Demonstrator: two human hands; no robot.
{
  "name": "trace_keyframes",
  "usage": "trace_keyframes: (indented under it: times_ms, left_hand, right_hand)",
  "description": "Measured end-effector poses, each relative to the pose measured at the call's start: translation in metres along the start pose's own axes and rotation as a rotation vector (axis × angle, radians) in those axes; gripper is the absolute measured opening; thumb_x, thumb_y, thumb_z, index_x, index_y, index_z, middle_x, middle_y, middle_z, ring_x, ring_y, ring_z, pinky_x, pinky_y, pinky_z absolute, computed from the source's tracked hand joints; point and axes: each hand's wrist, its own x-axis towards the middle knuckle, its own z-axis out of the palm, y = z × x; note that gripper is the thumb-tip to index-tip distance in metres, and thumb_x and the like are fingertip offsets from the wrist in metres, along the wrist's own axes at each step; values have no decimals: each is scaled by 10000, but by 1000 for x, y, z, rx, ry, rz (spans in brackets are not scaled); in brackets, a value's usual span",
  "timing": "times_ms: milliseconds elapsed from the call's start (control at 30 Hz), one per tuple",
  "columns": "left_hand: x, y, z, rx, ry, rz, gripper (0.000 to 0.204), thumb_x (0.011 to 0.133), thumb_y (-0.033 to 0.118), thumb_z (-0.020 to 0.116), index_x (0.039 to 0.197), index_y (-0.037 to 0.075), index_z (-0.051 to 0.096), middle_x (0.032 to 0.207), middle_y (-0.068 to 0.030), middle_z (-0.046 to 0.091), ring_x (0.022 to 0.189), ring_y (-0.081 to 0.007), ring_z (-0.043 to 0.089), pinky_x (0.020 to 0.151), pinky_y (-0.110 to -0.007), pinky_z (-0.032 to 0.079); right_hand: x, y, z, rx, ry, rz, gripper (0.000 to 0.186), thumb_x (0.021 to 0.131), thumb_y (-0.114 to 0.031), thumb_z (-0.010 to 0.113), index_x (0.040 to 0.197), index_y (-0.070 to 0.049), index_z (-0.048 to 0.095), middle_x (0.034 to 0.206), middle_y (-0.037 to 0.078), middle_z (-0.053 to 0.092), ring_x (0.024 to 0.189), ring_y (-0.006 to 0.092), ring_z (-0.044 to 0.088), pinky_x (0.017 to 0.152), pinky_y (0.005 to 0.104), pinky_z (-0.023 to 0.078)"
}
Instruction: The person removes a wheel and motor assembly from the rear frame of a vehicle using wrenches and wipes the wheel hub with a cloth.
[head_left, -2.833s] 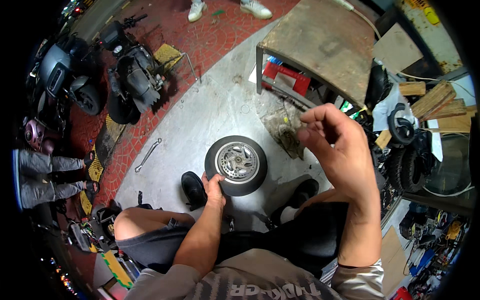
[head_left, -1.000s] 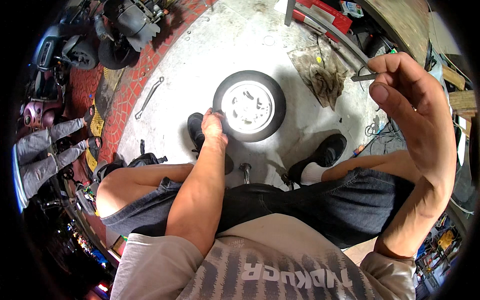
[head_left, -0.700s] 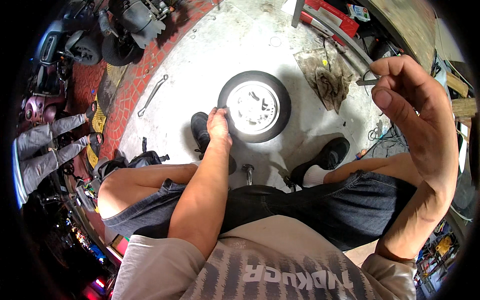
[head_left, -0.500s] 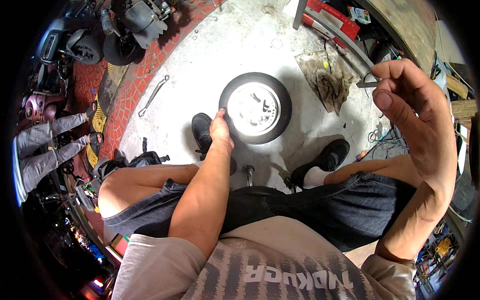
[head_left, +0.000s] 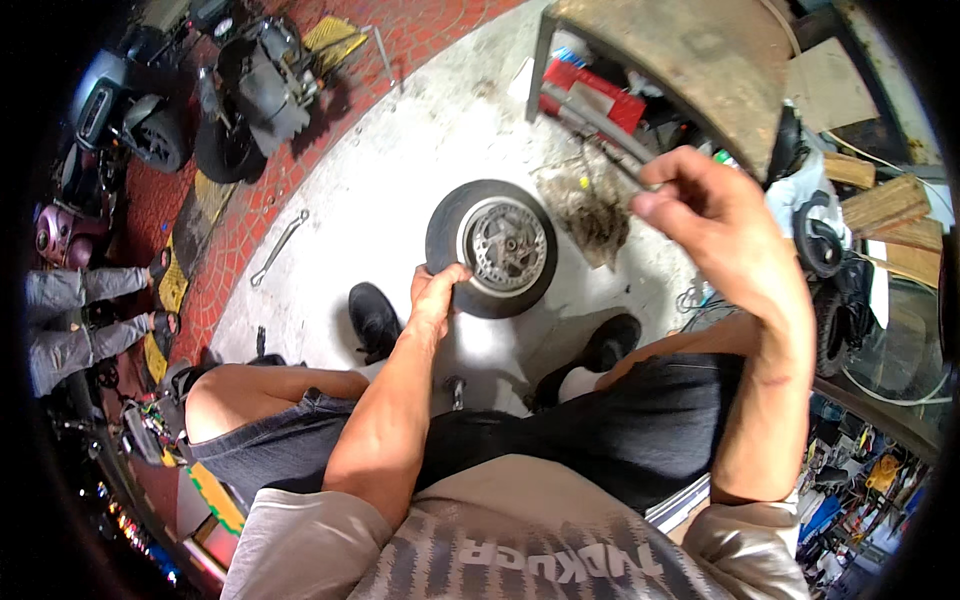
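A small wheel (head_left: 511, 246) with a black tyre, a light rim and a slotted brake disc faces up between my feet. Its tread shows along the left side, so it looks tilted. My left hand (head_left: 436, 298) grips its near left edge, thumb over the tyre toward the rim and fingers partly hidden. Raised at the right, my right hand (head_left: 722, 222) has thumb and forefinger pinched together. A grey bar lines up behind those fingertips, and whether they hold something small I cannot make out.
A combination wrench (head_left: 280, 247) lies on the floor at left. A stained cloth (head_left: 590, 215) is right of the wheel, near a workbench (head_left: 690, 50) with a red box (head_left: 597, 98) beneath. Parked motorbikes (head_left: 262, 95) and another person's legs (head_left: 88, 325) are at left.
The wheel has gone from flat and glaring to tilted, its disc now visible. My left thumb has come over its edge. My right hand has moved left and its fingertips have drawn together. The view has shifted.
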Motion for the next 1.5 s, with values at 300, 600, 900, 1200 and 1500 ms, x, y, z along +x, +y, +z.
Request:
trace_keyframes:
  times_ms: [300,600,900,1200,1500]
  left_hand:
    - [-69,78,20,-372,-232,336,418,790,246,659,1107,-27,651,1057,-154,702,979,-274,673,910,-385,528]
    - [-219,294,117,-328,-562,674,393,837,246,618,1145,11,684,1096,-109,728,1020,-259,678,998,-393,509]
    - [-144,289,159,-329,-577,570,365,769,192,620,1069,-7,683,976,-111,707,912,-245,666,863,-386,565]
    - [-77,329,170,-135,-528,582,793,708,99,670,1429,-100,407,1109,-166,650,961,-243,647,897,-356,529]
    - [-53,364,209,-11,-609,532,438,760,149,604,1156,-36,631,980,-124,707,818,-222,687,784,-343,587]
  right_hand:
    - [-47,44,-60,-19,334,12,364,872,-346,763,966,2,710,778,112,662,738,236,635,713,376,507]
    - [-82,112,-72,16,407,163,288,899,-331,730,956,-48,725,902,175,739,870,328,713,811,423,548]
    - [32,250,74,170,-14,632,398,885,-435,693,842,-41,728,958,190,752,955,400,712,867,468,559]
    - [54,325,201,-17,433,897,448,896,-322,644,1235,-29,656,1302,253,630,1279,414,564,1044,490,491]
    - [34,300,177,552,1114,372,98,890,-115,695,861,-49,628,819,29,604,808,220,614,715,386,512]
